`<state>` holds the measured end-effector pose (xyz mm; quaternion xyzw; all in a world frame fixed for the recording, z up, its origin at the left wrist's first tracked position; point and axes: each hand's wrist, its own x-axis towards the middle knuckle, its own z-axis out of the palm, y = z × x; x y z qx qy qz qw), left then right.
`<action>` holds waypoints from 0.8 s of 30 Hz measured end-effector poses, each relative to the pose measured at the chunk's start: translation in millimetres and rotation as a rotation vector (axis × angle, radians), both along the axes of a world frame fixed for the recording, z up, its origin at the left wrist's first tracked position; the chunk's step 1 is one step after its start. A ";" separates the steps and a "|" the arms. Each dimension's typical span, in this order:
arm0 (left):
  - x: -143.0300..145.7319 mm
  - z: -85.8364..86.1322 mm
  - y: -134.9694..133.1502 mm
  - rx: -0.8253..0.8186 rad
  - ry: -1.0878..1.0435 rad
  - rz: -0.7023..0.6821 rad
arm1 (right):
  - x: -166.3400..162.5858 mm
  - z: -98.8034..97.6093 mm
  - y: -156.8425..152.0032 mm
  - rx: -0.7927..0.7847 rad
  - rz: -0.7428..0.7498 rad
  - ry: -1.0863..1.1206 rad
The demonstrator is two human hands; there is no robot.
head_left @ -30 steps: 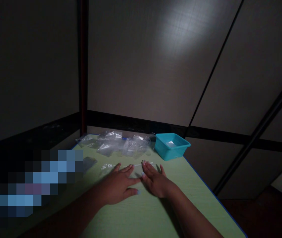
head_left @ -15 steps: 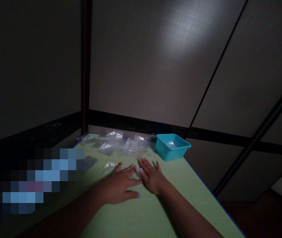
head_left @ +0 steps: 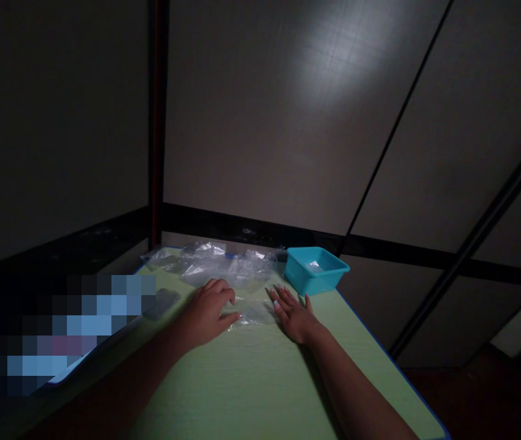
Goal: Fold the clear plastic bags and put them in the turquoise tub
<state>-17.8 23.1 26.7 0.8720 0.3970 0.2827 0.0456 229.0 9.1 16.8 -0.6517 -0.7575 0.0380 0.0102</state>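
Note:
A clear plastic bag point(head_left: 257, 311) lies flat on the green tabletop point(head_left: 242, 391), between my two hands. My left hand point(head_left: 212, 308) is over its left end, fingers curled and thumb held apart from them, with a gap in between. Whether its fingertips touch the plastic is hard to tell. Flat on the right end of the bag rests my right hand point(head_left: 295, 315), its fingers stretched out and spread.
Several crumpled clear plastic bags point(head_left: 205, 269) lie along the far edge. A turquoise basin point(head_left: 313, 281) stands at the back right with something pale inside. A flat greyish piece point(head_left: 162, 302) and a pixelated bluish object point(head_left: 90, 324) are at left. Dark panels rise behind.
My left hand has shifted left and lifted from lying flat to a curled pose. The right hand has slid right, still flat. More of the plastic bag shows between them.

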 end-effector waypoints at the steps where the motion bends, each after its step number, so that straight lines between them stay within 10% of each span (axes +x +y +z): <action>1: -1.2 -0.4 0.4 -0.022 0.005 -0.018 | 0.4 -0.4 -0.2 0.013 -0.001 -0.008; 9: -2.9 -8.5 1.2 -0.098 0.037 -0.037 | -4.5 -4.7 0.2 0.213 0.008 -0.023; 24: -6.4 -11.6 10.3 -0.096 0.021 -0.058 | -23.6 -6.8 -1.3 0.052 0.092 0.086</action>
